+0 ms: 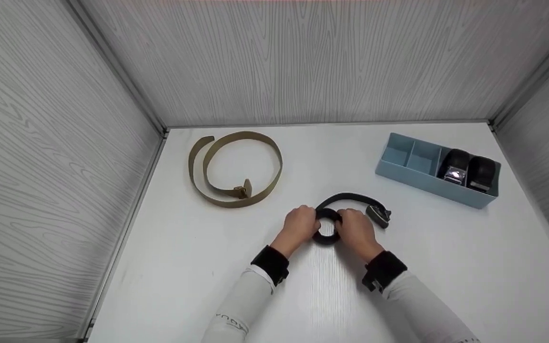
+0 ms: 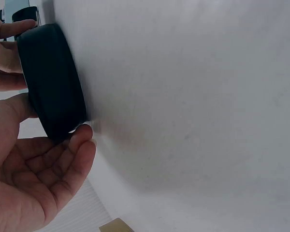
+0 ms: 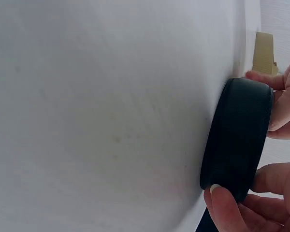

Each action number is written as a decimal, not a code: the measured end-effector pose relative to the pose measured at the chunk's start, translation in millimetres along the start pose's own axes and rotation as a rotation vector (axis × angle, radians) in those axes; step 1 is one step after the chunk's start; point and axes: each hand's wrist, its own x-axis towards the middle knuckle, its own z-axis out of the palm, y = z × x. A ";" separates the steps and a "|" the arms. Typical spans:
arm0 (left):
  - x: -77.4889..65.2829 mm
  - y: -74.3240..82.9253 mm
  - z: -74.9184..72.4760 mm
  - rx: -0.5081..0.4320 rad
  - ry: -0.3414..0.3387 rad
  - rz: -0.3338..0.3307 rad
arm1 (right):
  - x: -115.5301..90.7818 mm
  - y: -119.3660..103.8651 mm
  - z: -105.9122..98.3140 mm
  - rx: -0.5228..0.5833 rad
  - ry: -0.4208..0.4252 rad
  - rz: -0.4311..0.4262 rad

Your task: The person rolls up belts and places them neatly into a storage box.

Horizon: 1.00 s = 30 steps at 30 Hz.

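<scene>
A black belt [image 1: 327,241] is rolled into a ring that stands on its edge on the white table. Its loose end curves out behind the ring to the right and ends in a buckle [image 1: 378,216]. My left hand [image 1: 301,223] pinches the ring's left side, and my right hand [image 1: 356,229] pinches the right side. In the left wrist view the coiled belt [image 2: 53,82] sits between thumb and fingers of the left hand [image 2: 38,174]. From the right wrist, the right hand [image 3: 270,203] grips the near side of the coil [image 3: 237,137].
A tan belt [image 1: 281,164] lies in a loose loop at the back left, with its buckle [image 1: 242,190] at the front. At the back right stands a blue divided box [image 1: 427,186]; two rolled black belts [image 1: 455,162] occupy its right compartments. Grey panels [image 1: 279,62] enclose the table.
</scene>
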 end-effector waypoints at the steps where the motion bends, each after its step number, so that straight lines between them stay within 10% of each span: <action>1: 0.1 -0.6 -0.3 0.005 -0.002 0.020 | 0.3 -0.3 0.4 -0.009 0.001 -0.027; 8: 1.8 0.3 1.0 0.048 0.026 0.074 | 1.6 0.6 4.1 -0.016 0.004 -0.125; 18: -1.3 6.7 1.8 0.055 -0.013 -0.009 | -5.5 -0.1 -13.8 -0.036 -0.197 0.166; 30: 5.1 5.6 -0.1 0.104 -0.004 0.055 | -0.6 3.6 -12.7 -0.072 -0.166 0.028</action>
